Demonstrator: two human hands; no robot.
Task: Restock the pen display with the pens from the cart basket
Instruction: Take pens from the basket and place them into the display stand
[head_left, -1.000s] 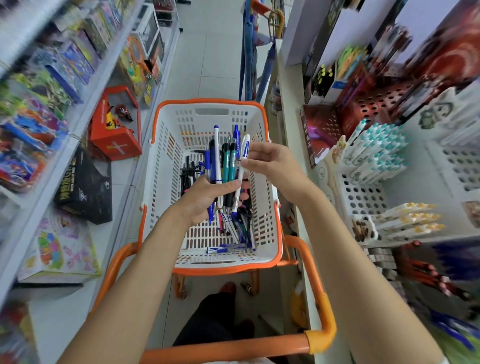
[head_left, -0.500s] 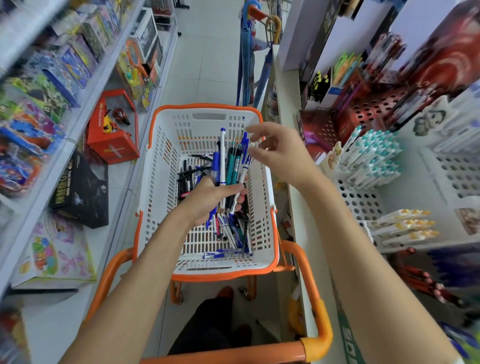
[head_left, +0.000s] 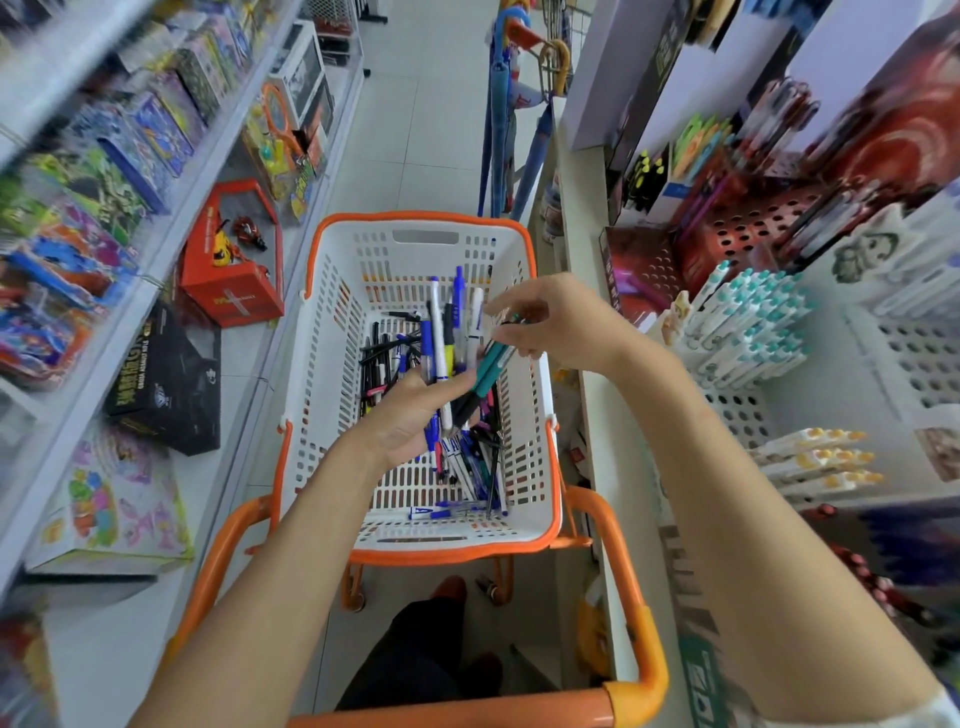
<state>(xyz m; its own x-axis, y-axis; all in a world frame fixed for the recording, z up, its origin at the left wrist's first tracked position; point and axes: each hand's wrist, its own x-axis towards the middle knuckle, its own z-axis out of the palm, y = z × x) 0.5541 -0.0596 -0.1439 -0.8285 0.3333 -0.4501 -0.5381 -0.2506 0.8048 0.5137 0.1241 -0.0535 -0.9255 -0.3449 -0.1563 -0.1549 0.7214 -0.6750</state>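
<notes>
A white basket with an orange rim (head_left: 524, 244) sits on the cart, with several loose pens (head_left: 467, 467) on its floor. Over it, my left hand (head_left: 415, 415) grips a bundle of blue, white and black pens (head_left: 441, 343) standing upright. My right hand (head_left: 550, 322) pinches the top ends of two teal pens (head_left: 493, 364), tilted to the right away from the bundle; their lower ends still lie in my left hand. The pen display (head_left: 748, 322) on the right shelf holds rows of white pens with teal caps, and below it white pens with yellow caps (head_left: 815, 457).
The orange cart handle (head_left: 467, 706) runs along the bottom. On the left, shelves carry toy boxes, a red box (head_left: 234, 291) and a black box (head_left: 166, 379). White and red perforated trays (head_left: 914, 358) stand on the right shelf. Umbrellas (head_left: 498, 130) hang ahead in the aisle.
My right hand let go of the white pen, reached over the bundle and took hold of two teal pens, tilting them rightward. The camera view shifted down a little.
</notes>
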